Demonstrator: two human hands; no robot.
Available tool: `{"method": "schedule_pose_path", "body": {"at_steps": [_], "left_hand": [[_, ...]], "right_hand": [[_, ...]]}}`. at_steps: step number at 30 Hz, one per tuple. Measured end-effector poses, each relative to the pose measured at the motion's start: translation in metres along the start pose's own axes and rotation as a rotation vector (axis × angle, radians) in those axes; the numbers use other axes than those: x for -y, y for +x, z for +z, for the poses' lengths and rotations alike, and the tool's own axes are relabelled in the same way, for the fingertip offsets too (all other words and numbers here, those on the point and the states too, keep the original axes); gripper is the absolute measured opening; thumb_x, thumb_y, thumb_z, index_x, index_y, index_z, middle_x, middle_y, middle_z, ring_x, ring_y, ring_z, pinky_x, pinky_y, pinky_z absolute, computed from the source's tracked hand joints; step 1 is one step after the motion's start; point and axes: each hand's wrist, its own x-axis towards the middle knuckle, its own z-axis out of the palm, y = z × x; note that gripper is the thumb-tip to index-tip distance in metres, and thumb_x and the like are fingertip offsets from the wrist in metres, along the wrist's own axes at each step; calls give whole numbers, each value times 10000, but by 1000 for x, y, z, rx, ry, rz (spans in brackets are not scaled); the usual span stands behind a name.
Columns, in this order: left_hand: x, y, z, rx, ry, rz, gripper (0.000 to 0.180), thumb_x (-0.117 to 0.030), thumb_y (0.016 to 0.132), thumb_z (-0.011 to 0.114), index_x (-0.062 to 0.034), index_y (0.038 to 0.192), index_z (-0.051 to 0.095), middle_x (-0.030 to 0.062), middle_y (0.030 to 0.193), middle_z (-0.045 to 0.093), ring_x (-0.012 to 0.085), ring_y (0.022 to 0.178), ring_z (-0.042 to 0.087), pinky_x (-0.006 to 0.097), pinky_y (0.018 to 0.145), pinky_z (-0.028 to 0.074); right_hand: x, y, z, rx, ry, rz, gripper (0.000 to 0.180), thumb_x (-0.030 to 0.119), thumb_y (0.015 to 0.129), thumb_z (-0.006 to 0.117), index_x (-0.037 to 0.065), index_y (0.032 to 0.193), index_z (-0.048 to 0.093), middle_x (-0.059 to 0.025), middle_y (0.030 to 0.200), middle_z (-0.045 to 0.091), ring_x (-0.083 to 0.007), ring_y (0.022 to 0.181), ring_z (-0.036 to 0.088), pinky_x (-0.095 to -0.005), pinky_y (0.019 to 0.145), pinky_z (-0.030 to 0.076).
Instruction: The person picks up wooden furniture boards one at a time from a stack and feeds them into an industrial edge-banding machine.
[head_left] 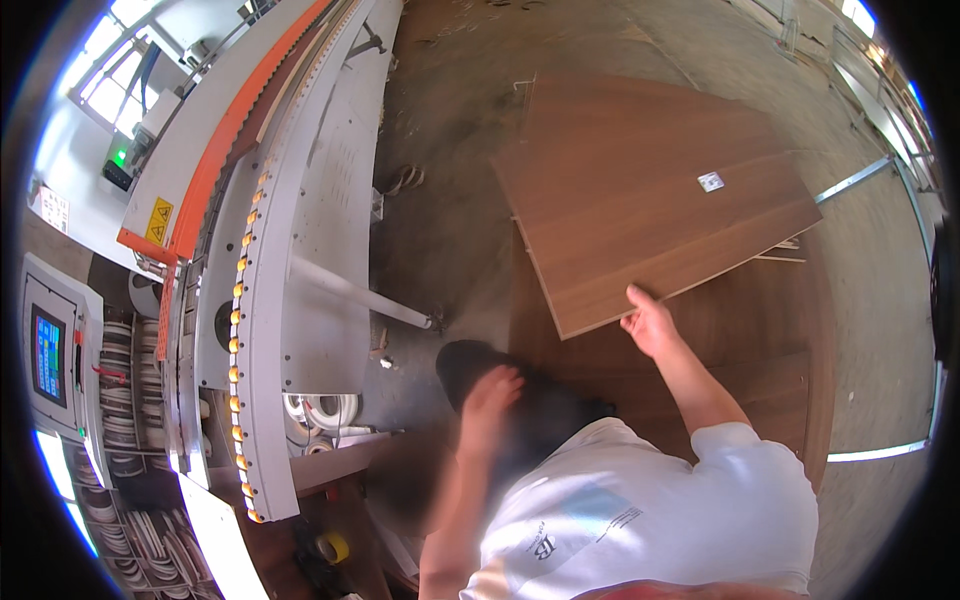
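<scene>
A brown wood-grain panel (640, 210) with a small white label (710, 181) lies tilted over a stack of similar panels. My right hand (650, 322) grips its near edge, thumb on top and fingers curled beneath. The lower brown panels (640, 370) show under and nearer than it. My left hand (490, 398) is raised in front of my body, above my dark-clad leg, blurred by motion. Its fingers look loosely extended to the right, with nothing visible in them.
A long white and orange machine (330, 200) with a row of yellow rollers (240, 290) stands on my left. A control screen (48, 355) and rolls of edging strip (118, 400) are beyond it. A yellow tape roll (332, 547) lies low left. A metal frame (880, 452) borders the right.
</scene>
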Motion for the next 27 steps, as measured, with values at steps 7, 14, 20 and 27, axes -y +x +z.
{"method": "schedule_pose_path", "body": {"at_steps": [7,14,20,27], "left_hand": [[19,27,39,245,-203,-87,570,-241,984,663,-22,1477,477,116,1446,562,281,1356,502,457,1131,409],[48,7,12,89,-387,12,504,-126,935,649,-59,1421,533,102,1359,609,281,1250,572,447,1058,472],[27,-38,11,38,-554,120,587,-156,873,680,-70,1428,511,111,1334,601,311,1240,570,467,1044,480],[-5,-96,5,28,-580,174,744,-170,765,750,-101,1449,465,100,1338,579,309,1274,538,482,1082,435]], "right_hand": [[-56,-82,-3,249,-164,106,335,147,979,691,164,1305,613,-8,1213,681,-157,1039,672,-356,761,574],[-71,-96,0,401,-239,162,401,190,1036,600,100,1417,515,-70,1349,610,-218,1192,616,-433,940,552],[28,-94,-32,217,209,-184,553,426,1082,465,26,1463,454,-114,1450,565,-289,1310,549,-474,1118,426],[98,-63,-86,149,234,-382,486,388,1065,501,66,1429,527,-69,1381,619,-266,1264,571,-432,1065,458]]}}
